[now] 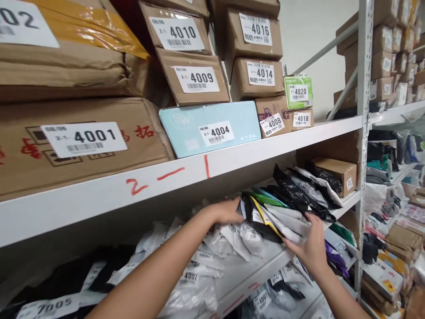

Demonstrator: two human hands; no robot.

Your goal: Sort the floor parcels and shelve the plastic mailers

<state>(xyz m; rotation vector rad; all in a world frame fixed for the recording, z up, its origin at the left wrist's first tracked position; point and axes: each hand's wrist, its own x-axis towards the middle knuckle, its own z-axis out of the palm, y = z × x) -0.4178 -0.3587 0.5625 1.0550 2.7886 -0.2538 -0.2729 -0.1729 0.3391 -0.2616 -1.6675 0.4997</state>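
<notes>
My left hand [226, 212] reaches into the lower shelf and presses against a row of soft parcel bags [282, 208], standing on edge, in black, grey, white, green and yellow. My right hand [310, 246] grips the near side of the same stack from below, thumb on a grey bag [290, 223]. White and grey labelled bags [199, 270] lie loosely under my left forearm.
The upper shelf [232, 161], marked "2-1" in red, carries numbered cardboard boxes, among them 4001 [83, 141], and a light blue box 4004 [212, 128]. A small carton [335, 175] sits behind the bags. A metal upright [363, 133] and further packed shelving stand at right.
</notes>
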